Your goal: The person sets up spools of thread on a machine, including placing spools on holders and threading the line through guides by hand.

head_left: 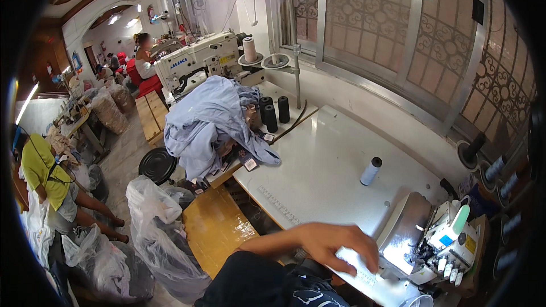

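Observation:
My left hand (344, 245) reaches in from the lower middle over the near end of the white sewing table (318, 153). Its fingers curve downward with the thumb apart, and nothing shows between them. Just right of it stands a white overlock sewing machine (455, 233) with a lit needle area and a shiny metal cover (405, 230). A light-blue thread cone (371, 171) stands upright on the tabletop beyond my hand. My right hand does not show.
Light-blue garments (213, 119) are heaped at the neighbouring machine (199, 59), beside several black thread cones (270, 118). Plastic bags (159, 239) and a yellow-brown board (216, 227) lie left of the table. A person in a yellow-green top (42, 167) stands far left. Windows line the right wall.

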{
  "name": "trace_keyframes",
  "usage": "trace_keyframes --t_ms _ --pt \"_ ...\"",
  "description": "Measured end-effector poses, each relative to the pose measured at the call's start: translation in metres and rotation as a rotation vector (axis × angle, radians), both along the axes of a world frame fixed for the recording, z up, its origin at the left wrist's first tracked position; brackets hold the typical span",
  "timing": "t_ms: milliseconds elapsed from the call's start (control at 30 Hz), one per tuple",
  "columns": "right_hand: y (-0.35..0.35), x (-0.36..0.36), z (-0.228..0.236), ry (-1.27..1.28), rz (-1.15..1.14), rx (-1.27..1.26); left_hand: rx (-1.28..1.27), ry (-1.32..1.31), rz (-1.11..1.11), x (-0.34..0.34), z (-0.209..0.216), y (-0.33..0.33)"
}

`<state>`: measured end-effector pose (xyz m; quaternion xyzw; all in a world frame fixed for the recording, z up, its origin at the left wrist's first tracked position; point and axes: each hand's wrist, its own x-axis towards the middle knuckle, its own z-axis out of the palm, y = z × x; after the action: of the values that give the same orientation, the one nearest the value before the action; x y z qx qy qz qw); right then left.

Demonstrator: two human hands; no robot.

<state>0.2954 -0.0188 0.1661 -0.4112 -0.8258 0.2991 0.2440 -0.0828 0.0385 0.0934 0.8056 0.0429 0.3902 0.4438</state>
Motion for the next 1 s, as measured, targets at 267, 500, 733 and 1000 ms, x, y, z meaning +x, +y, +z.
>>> trace_keyframes --t_ms 267,500,733,1000 --pt "0.072 -0.194 -0.097 0.425 0.179 0.047 -0.483 0.223 0.307 -0.010 -0.042 -0.031" --pt "0.089 -0.162 -0.140 0.202 0.315 -0.278 -0.486 -0.344 1.449 -0.187 -0.120 0.052" --pt "0.118 -0.095 -0.203 0.076 0.045 -0.127 -0.141 0.074 2.503 -0.266 -0.164 0.156" --pt "0.110 -0.132 -0.188 0.399 -0.153 -0.675 -0.268 0.001 2.705 -0.279 -0.177 0.200"
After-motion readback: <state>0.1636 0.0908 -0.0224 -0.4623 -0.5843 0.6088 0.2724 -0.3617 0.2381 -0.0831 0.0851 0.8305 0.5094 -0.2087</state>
